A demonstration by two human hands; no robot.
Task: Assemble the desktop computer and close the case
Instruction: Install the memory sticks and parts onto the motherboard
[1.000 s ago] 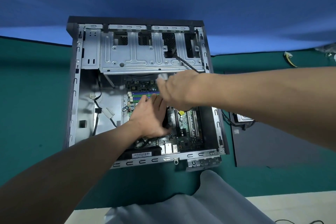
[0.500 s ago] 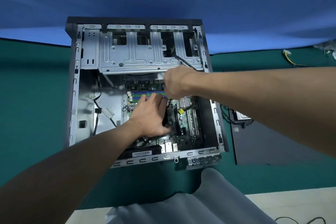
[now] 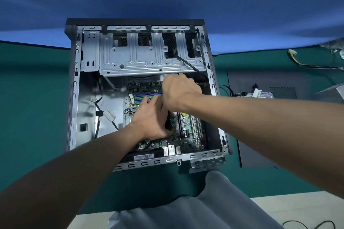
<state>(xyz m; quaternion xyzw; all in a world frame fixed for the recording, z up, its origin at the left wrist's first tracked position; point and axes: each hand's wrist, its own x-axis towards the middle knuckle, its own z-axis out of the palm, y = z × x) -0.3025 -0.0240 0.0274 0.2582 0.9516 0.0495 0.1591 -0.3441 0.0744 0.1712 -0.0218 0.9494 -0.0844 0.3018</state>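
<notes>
A: Where's the computer case [image 3: 73, 98]?
B: On its side on the green mat [image 3: 33, 108], open face up. The motherboard [image 3: 188, 135] is on the case floor, toward the near-right corner. The drive cage [image 3: 145, 57] spans the far end of the case.
A: Hands?
B: Both are inside the case, over the board, close together. The left hand [image 3: 151, 119] lies on a black part [image 3: 168, 123] mid-case, thumb curled round its near edge. So it's clamped on that.
A: Right?
B: The right hand [image 3: 179, 93] is just under the cage, fingers curled in, back of the hand to the camera. The palm side is hidden, so I can't tell if it grips anything.
A: Cabling?
B: A black cable [image 3: 188, 65] runs from the cage down to the right hand. RAM slots [image 3: 147, 96] show just left of that hand.
A: Cover?
B: The dark side panel [image 3: 260, 126] lies flat on the mat just right of the case, not on it. A hard drive [image 3: 264, 95] with leads also sits right of the case.
</notes>
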